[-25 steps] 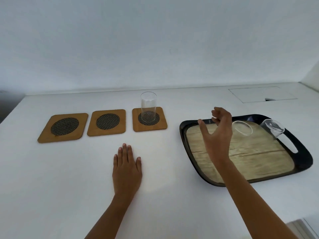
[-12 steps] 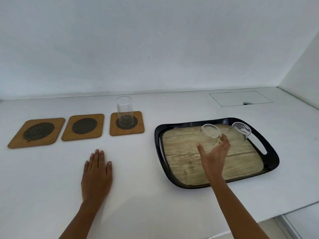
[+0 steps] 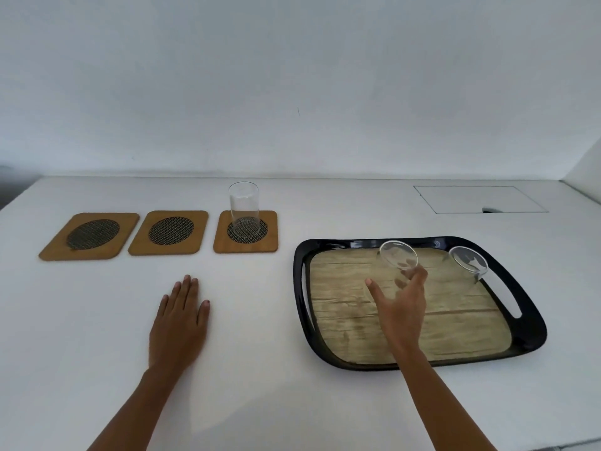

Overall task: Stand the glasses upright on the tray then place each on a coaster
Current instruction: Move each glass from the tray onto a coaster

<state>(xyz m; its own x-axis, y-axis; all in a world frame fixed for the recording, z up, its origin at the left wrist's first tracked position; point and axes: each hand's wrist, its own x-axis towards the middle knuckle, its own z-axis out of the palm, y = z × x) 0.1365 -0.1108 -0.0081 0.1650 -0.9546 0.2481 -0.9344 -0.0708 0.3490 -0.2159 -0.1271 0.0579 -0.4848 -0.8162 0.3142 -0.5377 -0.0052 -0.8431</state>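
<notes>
While the left hand [image 3: 178,323] lies flat on the white counter [image 3: 260,320] with fingers spread and holding nothing, the right hand [image 3: 400,307] wraps its fingers around the base of a tilted glass [image 3: 397,259] over the black tray [image 3: 533,333], mouth aimed toward 11 o'clock. At 3 o'clock from it a second glass [image 3: 468,260] lies tipped on the tray. Away at 10 o'clock, a third glass [image 3: 243,203] stands upright on the rightmost coaster [image 3: 271,236], with the middle coaster [image 3: 198,236] and left coaster [image 3: 55,249] bare beside it.
</notes>
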